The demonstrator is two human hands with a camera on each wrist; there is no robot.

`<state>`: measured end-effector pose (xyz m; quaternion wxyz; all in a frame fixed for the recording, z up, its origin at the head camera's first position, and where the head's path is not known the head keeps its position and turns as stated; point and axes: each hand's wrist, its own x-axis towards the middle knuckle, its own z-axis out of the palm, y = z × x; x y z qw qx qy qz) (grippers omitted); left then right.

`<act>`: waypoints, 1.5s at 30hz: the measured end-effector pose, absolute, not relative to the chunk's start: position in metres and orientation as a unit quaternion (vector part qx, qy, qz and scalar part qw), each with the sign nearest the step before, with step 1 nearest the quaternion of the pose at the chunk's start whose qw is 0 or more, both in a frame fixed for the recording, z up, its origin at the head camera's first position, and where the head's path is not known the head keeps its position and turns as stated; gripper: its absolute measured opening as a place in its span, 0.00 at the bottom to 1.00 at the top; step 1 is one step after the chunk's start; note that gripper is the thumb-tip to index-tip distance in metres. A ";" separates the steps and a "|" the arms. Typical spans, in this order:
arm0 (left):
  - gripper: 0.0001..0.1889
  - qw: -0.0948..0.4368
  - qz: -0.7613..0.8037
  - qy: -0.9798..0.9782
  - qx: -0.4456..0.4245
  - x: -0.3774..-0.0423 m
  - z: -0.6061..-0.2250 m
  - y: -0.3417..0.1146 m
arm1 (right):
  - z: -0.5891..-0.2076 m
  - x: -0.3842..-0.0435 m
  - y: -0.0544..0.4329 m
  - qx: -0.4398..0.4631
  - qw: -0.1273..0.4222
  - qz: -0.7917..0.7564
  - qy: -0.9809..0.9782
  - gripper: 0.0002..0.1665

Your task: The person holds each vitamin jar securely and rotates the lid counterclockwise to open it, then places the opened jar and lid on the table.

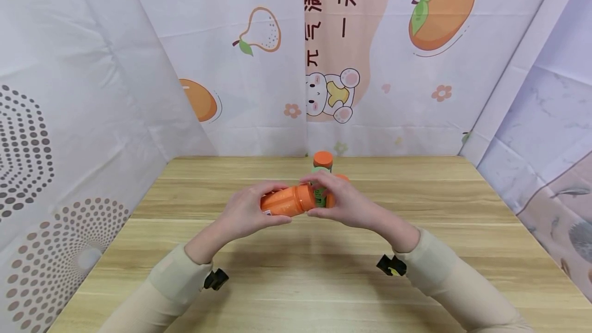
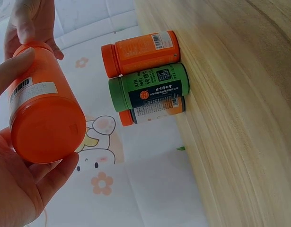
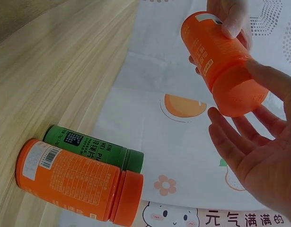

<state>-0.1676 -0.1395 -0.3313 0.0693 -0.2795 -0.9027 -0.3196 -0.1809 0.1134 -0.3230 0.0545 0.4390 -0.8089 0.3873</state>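
My left hand (image 1: pixel 243 213) grips an orange plastic bottle (image 1: pixel 281 202) round its body and holds it tilted above the table. Its orange cap (image 1: pixel 305 197) points right, toward my right hand (image 1: pixel 347 203). That hand has thumb and fingers on opposite sides of the cap, its palm apart from the cap's end. A white barcode label (image 2: pixel 39 92) shows near the bottle's base in the left wrist view. Just behind the hands, a green bottle (image 2: pixel 150 87) stands between a second orange bottle (image 2: pixel 145 53) and an orange-capped bottle (image 2: pixel 157 109) with a dark and white label.
The wooden table (image 1: pixel 305 281) reaches back to a white curtain (image 1: pixel 259 81) printed with fruit, flowers and a cartoon figure. More patterned cloth (image 1: pixel 69 117) hangs at the left side. A black wrist camera (image 1: pixel 392 265) is strapped at the right sleeve.
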 end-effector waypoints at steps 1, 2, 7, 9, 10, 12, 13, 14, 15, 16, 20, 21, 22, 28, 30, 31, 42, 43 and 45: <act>0.30 0.067 -0.320 -0.903 -0.279 -0.168 -0.332 -0.140 | -0.323 -0.181 0.113 0.434 0.049 0.387 -0.812 0.33; 0.30 0.065 -0.321 -0.903 -0.277 -0.168 -0.333 -0.140 | -0.322 -0.180 0.113 0.428 0.041 0.388 -0.815 0.32; 0.29 0.061 -0.317 -0.905 -0.278 -0.169 -0.336 -0.140 | -0.320 -0.180 0.112 0.383 -0.003 0.403 -0.831 0.28; 0.29 0.063 -0.317 -0.904 -0.280 -0.169 -0.337 -0.140 | -0.319 -0.181 0.112 0.366 -0.016 0.407 -0.837 0.26; 0.29 0.064 -0.316 -0.904 -0.279 -0.169 -0.337 -0.141 | -0.319 -0.181 0.111 0.359 -0.019 0.406 -0.840 0.25; 0.29 0.065 -0.316 -0.904 -0.279 -0.170 -0.337 -0.141 | -0.319 -0.181 0.111 0.350 -0.023 0.402 -0.846 0.23; 0.29 0.065 -0.316 -0.905 -0.278 -0.170 -0.337 -0.140 | -0.319 -0.182 0.111 0.347 -0.022 0.399 -0.848 0.23; 0.29 0.066 -0.317 -0.904 -0.278 -0.169 -0.336 -0.140 | -0.318 -0.182 0.110 0.346 -0.021 0.395 -0.851 0.23; 0.29 0.066 -0.317 -0.904 -0.279 -0.169 -0.336 -0.140 | -0.318 -0.182 0.110 0.344 -0.020 0.392 -0.853 0.23; 0.30 0.067 -0.317 -0.904 -0.278 -0.169 -0.335 -0.140 | -0.318 -0.182 0.110 0.342 -0.019 0.388 -0.855 0.23; 0.30 0.068 -0.316 -0.904 -0.281 -0.168 -0.333 -0.139 | -0.319 -0.182 0.110 0.343 -0.018 0.388 -0.856 0.23; 0.30 0.068 -0.315 -0.904 -0.282 -0.168 -0.333 -0.139 | -0.319 -0.182 0.110 0.344 -0.019 0.390 -0.854 0.23; 0.30 0.067 -0.315 -0.904 -0.281 -0.168 -0.333 -0.139 | -0.319 -0.182 0.110 0.346 -0.020 0.392 -0.852 0.23; 0.30 0.064 -0.317 -0.903 -0.283 -0.167 -0.333 -0.140 | -0.320 -0.182 0.112 0.365 -0.014 0.406 -0.838 0.25; 0.30 0.063 -0.319 -0.903 -0.281 -0.167 -0.332 -0.140 | -0.320 -0.182 0.112 0.372 -0.008 0.405 -0.835 0.26; 0.30 0.063 -0.319 -0.903 -0.281 -0.167 -0.332 -0.140 | -0.320 -0.182 0.112 0.375 -0.005 0.404 -0.834 0.27; 0.31 0.066 -0.317 -0.904 -0.278 -0.167 -0.331 -0.142 | -0.321 -0.181 0.113 0.392 0.017 0.388 -0.834 0.30; 0.30 0.064 -0.318 -0.904 -0.277 -0.167 -0.331 -0.143 | -0.321 -0.181 0.113 0.395 0.020 0.388 -0.833 0.30; 0.30 0.060 -0.322 -0.904 -0.274 -0.167 -0.331 -0.143 | -0.321 -0.181 0.112 0.403 0.025 0.389 -0.828 0.31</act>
